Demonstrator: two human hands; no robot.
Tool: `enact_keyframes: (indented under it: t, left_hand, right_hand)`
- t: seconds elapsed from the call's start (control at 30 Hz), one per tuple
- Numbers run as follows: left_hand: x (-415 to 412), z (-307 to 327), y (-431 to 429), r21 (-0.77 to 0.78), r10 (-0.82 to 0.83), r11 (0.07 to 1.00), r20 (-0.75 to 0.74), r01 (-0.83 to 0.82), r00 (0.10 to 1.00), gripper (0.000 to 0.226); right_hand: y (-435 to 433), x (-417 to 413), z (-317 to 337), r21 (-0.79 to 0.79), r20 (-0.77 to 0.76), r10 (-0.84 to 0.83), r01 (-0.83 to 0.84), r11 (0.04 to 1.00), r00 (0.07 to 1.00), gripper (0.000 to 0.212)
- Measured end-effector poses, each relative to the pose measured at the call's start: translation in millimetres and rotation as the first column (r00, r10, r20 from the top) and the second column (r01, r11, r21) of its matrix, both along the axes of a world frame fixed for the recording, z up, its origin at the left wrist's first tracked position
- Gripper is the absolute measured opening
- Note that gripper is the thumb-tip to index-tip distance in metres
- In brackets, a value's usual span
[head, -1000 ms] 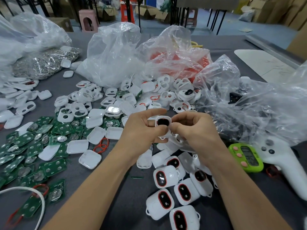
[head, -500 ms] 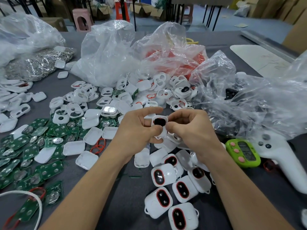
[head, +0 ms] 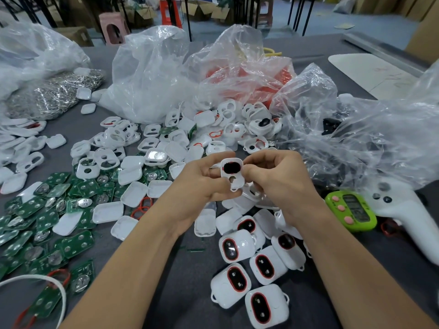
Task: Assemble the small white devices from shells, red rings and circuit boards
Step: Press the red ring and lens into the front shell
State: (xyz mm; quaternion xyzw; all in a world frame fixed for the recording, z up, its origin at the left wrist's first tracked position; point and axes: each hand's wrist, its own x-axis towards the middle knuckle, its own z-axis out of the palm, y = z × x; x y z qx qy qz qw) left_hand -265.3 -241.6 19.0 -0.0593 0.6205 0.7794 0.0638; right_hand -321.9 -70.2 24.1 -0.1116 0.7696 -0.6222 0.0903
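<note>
Head view, left hand [head: 199, 186] and right hand [head: 282, 179] both pinching white shell [head: 232, 174]

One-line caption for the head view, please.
Both hands, left and right, hold a white shell above finished devices and green circuit boards.

Beyond my grey worktop [head: 308, 47] I see a blue-grey floor [head: 320, 22], a pink stool [head: 113, 28], black table legs [head: 298, 13] and cardboard boxes [head: 425, 27] stacked at right.
</note>
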Motion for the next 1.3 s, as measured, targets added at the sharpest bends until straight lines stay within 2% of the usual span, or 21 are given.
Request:
enact_keyframes:
  t: [0.23, 0.47, 0.73, 0.97, 1.1, 1.3]
  left_hand:
    - [-1.1, -2.4, 3.5, -0.020, 0.063, 0.998, 0.002, -0.063, 0.998, 0.056]
    - [-0.6, -4.1, 5.6, -0.031, 0.099, 0.995, -0.032, -0.100, 0.995, 0.056]
    - [0.9, -1.9, 9.1, 0.042, 0.073, 0.997, -0.054, -0.071, 0.996, 0.050]
    - [3.2, 2.1, 13.7, 0.049, 0.097, 0.994, -0.066, -0.094, 0.993, 0.049]
    - [3.0, 2.8, 15.1, 0.042, 0.109, 0.993, -0.070, -0.106, 0.992, 0.045]
    - [2.3, 3.9, 16.9, 0.041, 0.111, 0.993, -0.052, -0.109, 0.992, 0.047]
  right_hand:
    - [-1.5, 1.3, -1.1, 0.020, -0.036, -0.007, 0.008, 1.000, 0.999, 0.007]
    - [-1.2, 1.1, -3.7, 0.213, -0.120, 0.078, -0.051, 0.976, 0.990, 0.024]
    - [-5.0, 0.3, -5.9, 0.154, -0.070, -0.014, 0.025, 0.988, 0.997, 0.018]
    - [-6.0, -0.2, -2.0, 0.124, -0.003, 0.000, 0.001, 0.992, 1.000, 0.020]
    - [-10.7, 2.2, 1.2, 0.127, -0.002, -0.047, 0.047, 0.991, 0.999, 0.028]
    - [-9.2, 2.9, -0.5, 0.179, -0.067, -0.044, 0.056, 0.982, 0.997, 0.018]
